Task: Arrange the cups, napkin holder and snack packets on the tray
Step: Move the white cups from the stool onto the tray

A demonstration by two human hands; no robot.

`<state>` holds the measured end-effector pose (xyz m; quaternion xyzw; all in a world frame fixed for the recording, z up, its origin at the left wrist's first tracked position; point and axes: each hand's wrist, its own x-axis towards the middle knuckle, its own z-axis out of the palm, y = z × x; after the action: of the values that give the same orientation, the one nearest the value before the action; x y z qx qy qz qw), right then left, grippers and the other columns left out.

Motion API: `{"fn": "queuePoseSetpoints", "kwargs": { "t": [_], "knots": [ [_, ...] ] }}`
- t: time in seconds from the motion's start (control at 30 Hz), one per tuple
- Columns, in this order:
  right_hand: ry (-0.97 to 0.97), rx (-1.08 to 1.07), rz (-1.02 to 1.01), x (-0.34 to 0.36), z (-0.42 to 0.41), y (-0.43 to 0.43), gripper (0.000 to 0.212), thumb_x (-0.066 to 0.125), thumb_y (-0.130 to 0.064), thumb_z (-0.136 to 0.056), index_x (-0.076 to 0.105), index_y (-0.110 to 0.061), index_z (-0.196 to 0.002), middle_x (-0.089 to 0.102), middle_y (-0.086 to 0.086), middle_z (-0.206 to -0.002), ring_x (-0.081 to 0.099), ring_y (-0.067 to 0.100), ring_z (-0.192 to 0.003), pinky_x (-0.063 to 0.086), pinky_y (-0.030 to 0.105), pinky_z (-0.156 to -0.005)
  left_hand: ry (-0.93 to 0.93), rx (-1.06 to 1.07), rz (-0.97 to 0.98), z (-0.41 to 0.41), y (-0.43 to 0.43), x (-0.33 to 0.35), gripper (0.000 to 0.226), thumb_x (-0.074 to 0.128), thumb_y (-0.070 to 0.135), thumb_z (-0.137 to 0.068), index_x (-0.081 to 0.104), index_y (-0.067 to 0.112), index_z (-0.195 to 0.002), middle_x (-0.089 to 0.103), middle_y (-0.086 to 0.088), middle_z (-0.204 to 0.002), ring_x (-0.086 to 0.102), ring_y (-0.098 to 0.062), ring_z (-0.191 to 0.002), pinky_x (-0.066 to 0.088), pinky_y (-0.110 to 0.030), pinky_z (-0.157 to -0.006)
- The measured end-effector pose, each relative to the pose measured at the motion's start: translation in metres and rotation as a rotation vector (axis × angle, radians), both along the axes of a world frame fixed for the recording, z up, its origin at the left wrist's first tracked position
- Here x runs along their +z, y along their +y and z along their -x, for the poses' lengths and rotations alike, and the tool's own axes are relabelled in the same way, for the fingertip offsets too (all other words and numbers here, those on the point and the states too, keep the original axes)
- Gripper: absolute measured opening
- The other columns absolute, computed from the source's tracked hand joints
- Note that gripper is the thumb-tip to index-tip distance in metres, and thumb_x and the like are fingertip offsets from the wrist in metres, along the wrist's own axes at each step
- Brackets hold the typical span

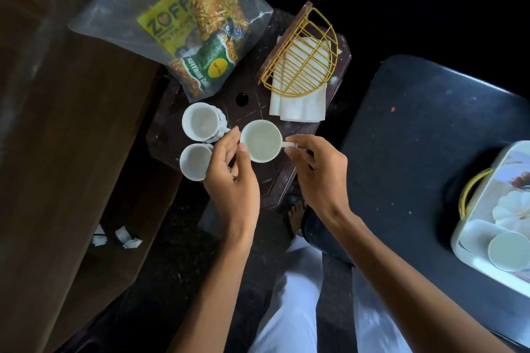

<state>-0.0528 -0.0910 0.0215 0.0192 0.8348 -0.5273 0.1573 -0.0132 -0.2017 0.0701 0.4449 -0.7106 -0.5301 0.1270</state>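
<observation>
So the smooth, round, glazed white cup [260, 140] sat upright with its mouth up on the small dark brown tabletop [266, 178], which looked scuffed and had angled corners. The cup's little loop handle pointed right, so with the handle its long axis ran left to right. The right grip [315, 172] was pinched closed on that handle with thumb and forefinger, leaving the cup body just left of the fingertips. The left grip [229, 172] was on the other side, fingers loose and mostly straight, not wrapped round anything, thumb against the cup's left wall. The cup sat between both hands.

Just left of it were two other cups [200, 122], white too, one farther and one nearer, with a bumpy pattern on the outside.

At the far left lay a crinkly clear plastic bag [114, 8] with the glossy snack packets [212, 8] inside, yellow, dark and green ones. At the far right of the tabletop the napkin holder [304, 57], a half-round gold wire grid on a brown base, lay tipped over, with soft white napkins [298, 107] sticking out toward the near side.

Well off to the right, the pale tray [470, 258] with a curved gold handle sat on a black tabletop [415, 129], with another cup in it.
</observation>
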Motion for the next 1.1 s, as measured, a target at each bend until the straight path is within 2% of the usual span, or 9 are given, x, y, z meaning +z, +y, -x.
{"fn": "queuePoseSetpoints", "kwargs": {
  "t": [0.17,0.37,0.5,0.6,0.73,0.9,1.0,1.1],
  "knots": [
    [-0.02,-0.005,0.032,0.003,0.001,0.006,0.016,0.071,-0.018,-0.092,0.074,-0.017,-0.107,0.074,-0.004,-0.101,0.069,0.007,-0.092,0.059,0.025,-0.08,0.006,0.032,-0.055,0.001,0.006,0.003,0.03,0.055,0.006,-0.103,0.065,0.013,-0.13,0.07,0.001,-0.13,0.063,-0.003,-0.123,0.05,-0.011,-0.094],
    [-0.012,-0.042,0.058,0.01,-0.001,0.03,0.012,0.07,-0.012,-0.093,0.074,-0.014,-0.104,0.073,-0.006,-0.095,0.066,-0.003,-0.088,0.048,0.004,-0.071,0.038,0.042,-0.078,0.005,0.029,0.012,0.031,0.052,0.004,-0.103,0.065,0.017,-0.127,0.072,0.002,-0.127,0.065,-0.002,-0.12,0.053,-0.024,-0.101],
    [0.012,-0.088,0.062,0.019,-0.005,0.056,0.01,0.069,-0.011,-0.093,0.074,-0.016,-0.1,0.072,-0.011,-0.091,0.067,0.001,-0.085,0.047,0.006,-0.069,0.082,0.044,-0.15,0.01,0.048,0.018,0.034,0.047,-0.004,-0.102,0.063,0.01,-0.13,0.073,-0.005,-0.123,0.068,-0.011,-0.119,0.054,-0.04,-0.106],
    [0.041,-0.149,0.062,0.027,-0.007,0.083,0.012,0.069,-0.011,-0.092,0.074,-0.021,-0.097,0.072,-0.014,-0.089,0.068,0.003,-0.084,0.048,0.009,-0.068,0.122,-0.011,-0.201,0.012,0.067,0.027,0.036,0.046,-0.004,-0.102,0.063,0.013,-0.128,0.076,-0.003,-0.117,0.07,-0.013,-0.116,0.057,-0.035,-0.101],
    [0.049,-0.219,0.063,0.036,-0.011,0.127,0.009,0.07,-0.011,-0.092,0.074,-0.018,-0.097,0.074,-0.011,-0.091,0.07,0.007,-0.085,0.056,0.026,-0.072,0.159,-0.121,-0.281,0.013,0.101,0.032,0.034,0.045,-0.002,-0.103,0.061,0.015,-0.127,0.075,-0.005,-0.118,0.071,-0.017,-0.117,0.058,-0.031,-0.096],
    [0.087,-0.254,-0.005,0.046,-0.014,0.192,0.01,0.07,-0.016,-0.091,0.074,-0.02,-0.098,0.07,-0.021,-0.088,0.066,-0.005,-0.084,0.045,0.006,-0.069,0.154,-0.231,-0.331,0.014,0.161,0.036,0.031,0.048,0.002,-0.104,0.063,0.018,-0.127,0.074,-0.005,-0.123,0.068,-0.017,-0.122,0.057,-0.032,-0.098],
    [0.097,-0.276,-0.063,0.049,-0.012,0.236,0.01,0.071,-0.015,-0.091,0.075,-0.022,-0.097,0.071,-0.019,-0.087,0.067,-0.003,-0.084,0.047,0.009,-0.071,0.144,-0.284,-0.36,0.018,0.2,0.037,0.032,0.048,0.002,-0.104,0.062,0.017,-0.128,0.072,-0.006,-0.125,0.067,-0.015,-0.122,0.057,-0.037,-0.101],
    [0.103,-0.314,-0.097,0.048,-0.011,0.282,0.009,0.071,-0.011,-0.092,0.076,-0.014,-0.098,0.072,-0.014,-0.089,0.067,-0.006,-0.085,0.051,0.011,-0.076,0.139,-0.35,-0.375,0.024,0.242,0.036,0.032,0.05,0.008,-0.1,0.063,0.018,-0.127,0.073,-0.004,-0.124,0.068,-0.015,-0.121,0.057,-0.04,-0.101]
  ]
}}
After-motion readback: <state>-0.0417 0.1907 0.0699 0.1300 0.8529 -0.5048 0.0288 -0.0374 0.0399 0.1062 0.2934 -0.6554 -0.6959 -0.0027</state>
